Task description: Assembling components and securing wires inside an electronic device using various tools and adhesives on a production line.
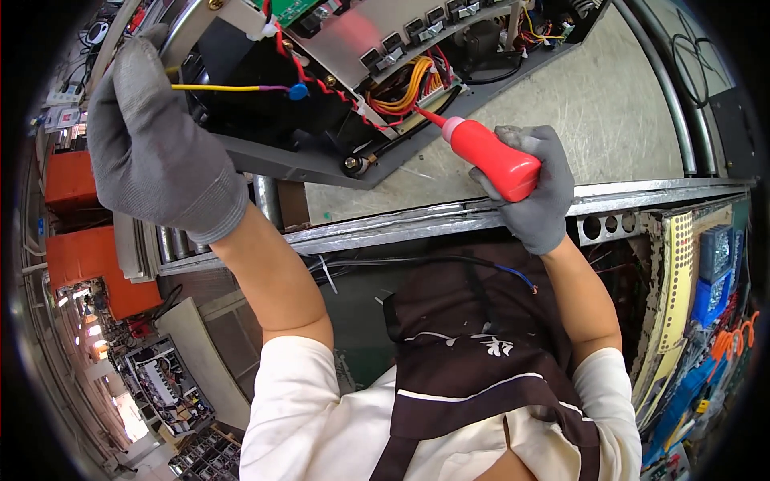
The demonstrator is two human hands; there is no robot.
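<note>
In my right hand (536, 172), wearing a grey glove, is a red squeeze bottle (501, 160). Its tapered red nozzle points up and left at a bundle of yellow and red wires (405, 88) inside an opened equipment chassis (281, 164). My gloved left hand (156, 140) is closed at the chassis's left end, by a light metal panel (188, 34). A yellow lead (216, 87) stretches from beside that hand to a blue disc (298, 91). The left fingertips' far side is hidden, so what they grip does not show. Red and black twisted wires (317, 74) run past the disc.
The chassis sits on a scratched metal worktop (561, 96) with a metal front rail (385, 227). Metal rollers (269, 200) show at left, beside orange bins (108, 268). Black cables (361, 260) hang under the rail. Blue bins (716, 264) and orange-handled tools (728, 337) are at right.
</note>
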